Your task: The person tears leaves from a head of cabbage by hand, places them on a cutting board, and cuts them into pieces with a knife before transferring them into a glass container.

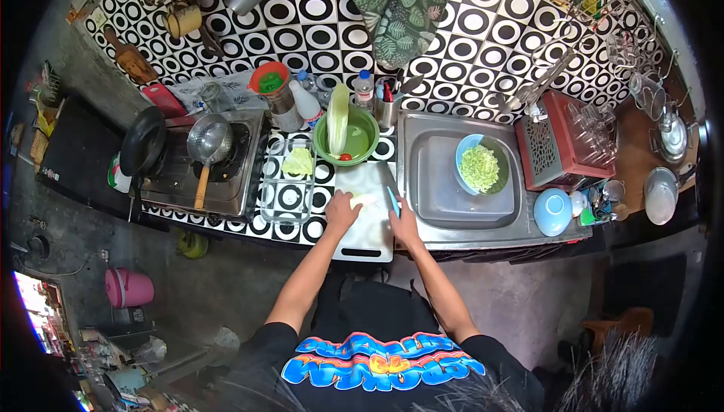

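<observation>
On the counter lies a white cutting board (pixel 375 225). My left hand (pixel 342 211) is over its left side, fingers closed on a pale piece of cabbage (pixel 365 199). A knife (pixel 392 193) with a blue handle is gripped in my right hand (pixel 403 221) at the board's right edge, its blade pointing away from me. Behind the board, a green bowl (pixel 369 136) holds a long cabbage piece (pixel 338 121) and a small red tomato (pixel 345 157). Left of the board, a clear glass dish (pixel 286 204) contains a light green leaf (pixel 298 161).
At right, a blue bowl (pixel 460 157) of chopped greens (pixel 480 168) sits in the steel sink (pixel 422 197). A stove (pixel 177 178) with a pan (pixel 210 139) is at left. Bottles (pixel 364 89) and a steel container (pixel 284 110) stand along the wall. A red rack (pixel 554 140) stands beyond the sink.
</observation>
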Tool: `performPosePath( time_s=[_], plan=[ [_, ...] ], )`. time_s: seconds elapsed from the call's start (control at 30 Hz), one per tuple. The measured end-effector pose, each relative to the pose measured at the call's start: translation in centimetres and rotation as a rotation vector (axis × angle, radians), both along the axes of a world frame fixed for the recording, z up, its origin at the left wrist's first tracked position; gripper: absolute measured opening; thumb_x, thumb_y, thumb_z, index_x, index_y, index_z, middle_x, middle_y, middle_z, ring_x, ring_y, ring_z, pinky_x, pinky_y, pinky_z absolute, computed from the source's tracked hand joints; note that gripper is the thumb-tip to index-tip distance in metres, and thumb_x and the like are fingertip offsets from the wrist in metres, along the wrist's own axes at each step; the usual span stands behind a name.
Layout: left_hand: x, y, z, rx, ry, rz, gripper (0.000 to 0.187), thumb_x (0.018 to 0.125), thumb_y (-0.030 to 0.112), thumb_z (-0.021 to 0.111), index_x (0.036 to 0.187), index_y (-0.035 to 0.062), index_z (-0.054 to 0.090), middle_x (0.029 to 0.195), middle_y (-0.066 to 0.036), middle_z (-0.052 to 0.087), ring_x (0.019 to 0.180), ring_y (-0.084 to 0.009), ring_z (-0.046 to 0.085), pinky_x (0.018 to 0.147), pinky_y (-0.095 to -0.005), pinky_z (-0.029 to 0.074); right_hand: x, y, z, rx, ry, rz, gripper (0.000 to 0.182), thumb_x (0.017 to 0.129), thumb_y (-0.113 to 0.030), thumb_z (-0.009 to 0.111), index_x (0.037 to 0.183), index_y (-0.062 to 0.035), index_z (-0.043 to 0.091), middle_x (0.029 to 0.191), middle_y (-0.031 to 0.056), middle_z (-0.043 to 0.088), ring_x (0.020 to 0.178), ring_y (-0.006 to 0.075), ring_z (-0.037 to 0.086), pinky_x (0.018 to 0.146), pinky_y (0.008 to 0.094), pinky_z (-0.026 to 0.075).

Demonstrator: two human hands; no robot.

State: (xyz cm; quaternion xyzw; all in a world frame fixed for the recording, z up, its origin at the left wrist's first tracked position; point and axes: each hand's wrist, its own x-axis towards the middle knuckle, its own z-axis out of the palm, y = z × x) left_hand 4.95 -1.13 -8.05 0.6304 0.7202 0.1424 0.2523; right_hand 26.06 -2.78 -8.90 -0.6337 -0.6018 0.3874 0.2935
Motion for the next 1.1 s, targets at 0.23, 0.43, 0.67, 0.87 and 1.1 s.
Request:
performPosePath(
  time_s=[0.23,0.43,0.67,0.87,1.1],
  plan=[
    [-0.7,-0.7,-0.8,0.114,-0.119,-0.172,0.038,0.080,0.022,0.075,0.114,0.0061,0.068,0.117,-0.016,0.058,0.111,-0.0327,0.056,0.093,-0.0427,0.049,-0.8,-3.5,3.9,-0.071,0.146,-0.051,0.048,0.100,-0.017,0.043,0.147,-0.0068,0.040,0.126,0.0302,0.060,0.120,0.0443,0.058,0.101,0.0432,0.044],
    [0.1,-2.3,-1.6,0.231,-0.085,-0.237,0.038,0.083,0.018,0.072,0.118,0.0045,0.065,0.118,-0.016,0.055,0.110,-0.0347,0.055,0.092,-0.0437,0.049,-2.2,-4.4,2.2,-0.079,0.141,0.033,0.057,0.099,-0.011,0.039,0.154,-0.0085,0.029,0.143,0.0334,0.045,0.133,0.0444,0.047,0.109,0.0397,0.038],
    [3.6,-1.6,1.3,-0.076,0.066,-0.116,0.050,0.083,0.024,0.071,0.126,0.0026,0.062,0.122,-0.023,0.055,0.107,-0.0387,0.057,0.091,-0.0464,0.050,-3.2,-4.1,1.9,-0.092,0.012,0.011,0.066,0.092,-0.009,0.040,0.157,-0.0121,0.024,0.091,0.0271,0.068,0.075,0.0376,0.066,0.077,0.0440,0.051],
    [-0.5,0.1,-2.7,0.297,-0.037,-0.636,0.061,0.076,0.026,0.077,0.133,0.0125,0.060,0.145,-0.015,0.048,0.126,-0.0342,0.049,0.102,-0.0474,0.044,-3.0,-4.5,-1.2,0.118,0.136,-0.032,0.066,0.091,-0.007,0.042,0.155,-0.0094,0.029,0.087,0.0215,0.067,0.070,0.0286,0.064,0.073,0.0398,0.052],
    [-0.8,0.5,-2.7,0.321,0.022,-0.489,0.076,0.076,0.044,0.077,0.138,0.0054,0.054,0.147,-0.010,0.049,0.127,-0.0308,0.049,0.100,-0.0448,0.043,-3.6,-5.8,0.8,0.240,0.066,-0.070,0.057,0.097,-0.009,0.041,0.153,-0.0075,0.034,0.129,0.0290,0.060,0.108,0.0375,0.065,0.094,0.0400,0.048]
  ],
)
